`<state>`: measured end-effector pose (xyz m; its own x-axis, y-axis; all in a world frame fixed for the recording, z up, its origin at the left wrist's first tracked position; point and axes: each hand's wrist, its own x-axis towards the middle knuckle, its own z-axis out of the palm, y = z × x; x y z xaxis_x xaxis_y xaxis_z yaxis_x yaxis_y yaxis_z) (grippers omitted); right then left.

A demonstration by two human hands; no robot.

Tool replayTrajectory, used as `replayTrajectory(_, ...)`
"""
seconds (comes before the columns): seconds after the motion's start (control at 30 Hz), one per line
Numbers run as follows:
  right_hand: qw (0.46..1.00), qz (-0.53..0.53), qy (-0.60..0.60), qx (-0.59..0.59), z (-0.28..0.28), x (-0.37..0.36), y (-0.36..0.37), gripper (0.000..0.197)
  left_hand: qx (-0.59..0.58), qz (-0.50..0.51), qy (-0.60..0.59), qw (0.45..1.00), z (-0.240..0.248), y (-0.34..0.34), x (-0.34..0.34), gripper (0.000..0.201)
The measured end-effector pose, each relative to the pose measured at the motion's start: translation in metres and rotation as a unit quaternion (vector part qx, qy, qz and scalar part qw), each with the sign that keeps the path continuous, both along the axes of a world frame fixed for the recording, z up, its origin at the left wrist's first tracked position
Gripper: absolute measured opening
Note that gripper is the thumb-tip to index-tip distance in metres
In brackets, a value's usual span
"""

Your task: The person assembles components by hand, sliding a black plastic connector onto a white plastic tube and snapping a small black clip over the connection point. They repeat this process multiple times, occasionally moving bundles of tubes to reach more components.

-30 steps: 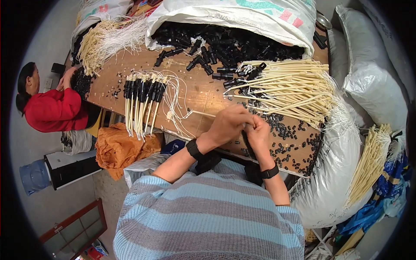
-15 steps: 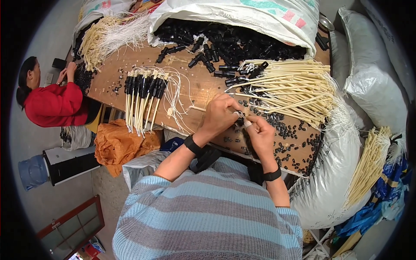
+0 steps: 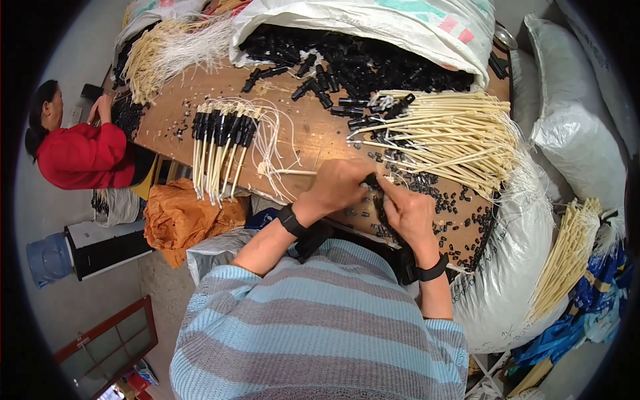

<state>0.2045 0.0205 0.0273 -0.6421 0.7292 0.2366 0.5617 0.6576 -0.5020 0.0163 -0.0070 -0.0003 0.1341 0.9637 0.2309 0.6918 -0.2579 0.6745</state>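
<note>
My left hand (image 3: 339, 185) is closed around a cord in a cream sleeve, and the sleeve (image 3: 298, 173) sticks out to its left over the table edge. At its fingertips shows a dark black piece (image 3: 371, 180), probably a plastic fitting, mostly covered. My right hand (image 3: 409, 212) meets it there: the index finger reaches to the black piece while the other fingers curl in. What those fingers hold is hidden. A row of cream-sleeved cords with black sockets (image 3: 223, 131) lies to the left. Right of my hands is a pile of cream-sleeved cords (image 3: 447, 137).
Small black parts (image 3: 460, 223) are scattered over the brown table (image 3: 180, 90). A white sack (image 3: 373, 23) at the back spills black sockets (image 3: 333, 57). Full sacks (image 3: 513, 267) crowd the right side. At the far left a person in red (image 3: 87, 150) works at the table.
My hands have turned and closed in on the black piece; the right index finger has straightened toward it. The white ends seen between my fingers earlier are now covered. The cream sleeve sits slightly lower.
</note>
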Motion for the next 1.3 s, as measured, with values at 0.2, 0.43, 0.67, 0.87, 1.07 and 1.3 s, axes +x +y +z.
replayTrajectory(0.2,0.936,-0.116,0.113,-0.312,-0.008,-0.004,0.009,0.017,0.061,-0.041,0.112,0.991,0.003,-0.003,-0.002,0.023)
replayTrajectory(0.43,0.907,-0.071,0.089,-0.407,-0.002,-0.019,0.01,0.02,0.061,-0.042,0.118,0.99,0.007,-0.012,-0.016,0.021)
replayTrajectory(0.67,0.929,-0.084,0.139,-0.332,-0.017,-0.027,-0.005,0.013,-0.058,-0.021,-0.022,0.998,0.0,-0.022,-0.029,0.028)
replayTrajectory(0.87,0.997,0.057,0.049,0.03,-0.006,-0.025,-0.014,0.032,-0.108,0.034,-0.039,0.993,0.0,-0.024,-0.035,0.029)
replayTrajectory(1.07,0.99,-0.006,0.086,-0.108,-0.006,-0.033,-0.01,0.024,-0.016,0.031,0.032,0.999,0.005,-0.024,-0.023,0.023)
replayTrajectory(1.3,0.901,-0.071,0.097,-0.417,-0.023,-0.039,-0.004,0.023,0.064,-0.024,0.158,0.985,0.016,-0.03,-0.028,0.016)
